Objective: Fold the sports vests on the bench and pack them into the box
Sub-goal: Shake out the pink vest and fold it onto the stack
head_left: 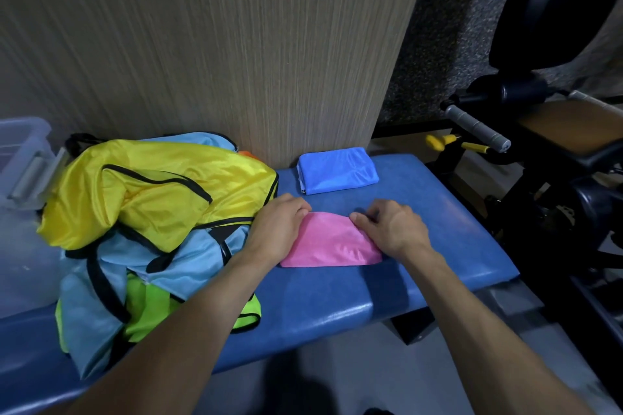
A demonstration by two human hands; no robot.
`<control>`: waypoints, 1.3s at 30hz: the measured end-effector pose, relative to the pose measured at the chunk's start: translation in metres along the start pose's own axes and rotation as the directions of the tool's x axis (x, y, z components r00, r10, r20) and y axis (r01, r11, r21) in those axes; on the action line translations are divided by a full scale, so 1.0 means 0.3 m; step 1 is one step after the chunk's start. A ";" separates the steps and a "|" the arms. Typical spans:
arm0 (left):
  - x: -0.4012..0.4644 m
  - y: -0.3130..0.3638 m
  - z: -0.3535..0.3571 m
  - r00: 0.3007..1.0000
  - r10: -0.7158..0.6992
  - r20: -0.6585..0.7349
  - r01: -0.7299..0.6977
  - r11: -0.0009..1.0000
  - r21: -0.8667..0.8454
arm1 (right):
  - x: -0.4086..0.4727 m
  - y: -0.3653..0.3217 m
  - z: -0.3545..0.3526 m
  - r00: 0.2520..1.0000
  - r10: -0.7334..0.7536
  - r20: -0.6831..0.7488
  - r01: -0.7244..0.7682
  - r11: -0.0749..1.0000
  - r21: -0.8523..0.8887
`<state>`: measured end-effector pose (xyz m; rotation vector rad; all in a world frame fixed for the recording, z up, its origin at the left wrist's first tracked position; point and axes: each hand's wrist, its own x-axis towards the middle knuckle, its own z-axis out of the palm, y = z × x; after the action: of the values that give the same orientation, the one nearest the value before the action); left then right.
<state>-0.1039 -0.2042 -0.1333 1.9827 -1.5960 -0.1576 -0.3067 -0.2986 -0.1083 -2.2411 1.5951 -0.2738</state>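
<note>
The pink vest (332, 242), folded small, lies near the counter (448, 226) front edge, bare blue padding to its right. Left hand (281, 222) and right hand (392, 229) press its two ends, fingers curled over the cloth. Folded blue vest (337, 169) at the back edge; unfolded pile (151, 212) left, partly hiding the box (23, 152)
</note>
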 end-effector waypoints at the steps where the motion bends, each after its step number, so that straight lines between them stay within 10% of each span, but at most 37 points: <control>1: -0.003 -0.001 -0.002 1.000 0.012 0.016 -0.012 1.000 0.017 | -0.001 -0.010 -0.010 0.997 0.068 0.043 -0.067 0.997 -0.032; 8: -0.050 0.015 0.002 0.992 0.030 0.120 -0.050 0.985 0.167 | -0.054 -0.104 -0.010 0.973 0.225 0.058 -0.225 0.974 0.007; 13: -0.126 0.026 -0.006 0.983 0.084 0.163 -0.113 0.978 0.178 | -0.070 -0.082 -0.011 0.976 0.216 0.009 -0.199 0.882 0.428; 21: -0.086 0.056 -0.112 0.932 0.167 0.322 -0.139 0.984 -0.108 | -0.101 -0.097 -0.089 0.954 -0.218 -0.206 0.299 0.753 0.586; 26: -0.077 0.126 -0.126 0.919 -0.009 0.393 0.181 0.897 -0.403 | -0.073 -0.110 -0.108 0.914 -0.324 -0.244 0.404 0.669 0.624; 33: 0.042 0.033 -0.081 0.939 0.022 0.344 0.184 0.813 -0.552 | 0.072 -0.051 -0.083 0.957 -0.136 -0.257 0.283 0.632 0.721; 39: 0.317 0.046 -0.068 0.947 -0.311 0.080 0.285 0.701 -0.654 | 0.352 -0.109 -0.092 0.951 0.002 -0.308 0.236 0.640 0.731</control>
<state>-0.0806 -0.2864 -0.0848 1.6256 -0.9679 -0.7117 -0.2527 -0.3935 -0.0758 -1.6507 1.1073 -1.1294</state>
